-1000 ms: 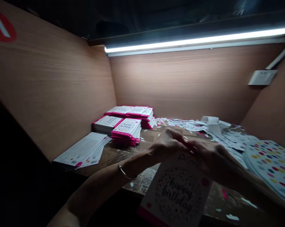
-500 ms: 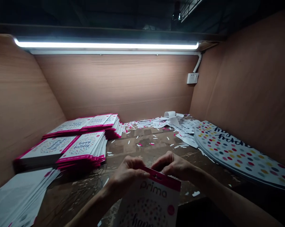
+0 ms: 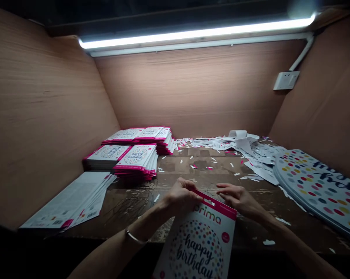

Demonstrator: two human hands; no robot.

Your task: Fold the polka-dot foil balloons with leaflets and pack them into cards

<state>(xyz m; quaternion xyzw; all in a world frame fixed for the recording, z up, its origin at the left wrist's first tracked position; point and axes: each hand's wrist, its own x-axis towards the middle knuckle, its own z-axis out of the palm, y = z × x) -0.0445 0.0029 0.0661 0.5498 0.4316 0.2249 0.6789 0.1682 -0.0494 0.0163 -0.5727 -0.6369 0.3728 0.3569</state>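
between fingers (image 3: 189, 183) of left hand (image 3: 179, 196), birthday packet (image 3: 198, 240)

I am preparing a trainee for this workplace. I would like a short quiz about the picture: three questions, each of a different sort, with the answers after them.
1. Which hand clearly grips the happy birthday packet?
2. True or false: the tube light is lit.
3. Fill in the gap: the polka-dot round pieces lie on the ____ side of the table.

Key: 1. The left hand. 2. True. 3. Right.
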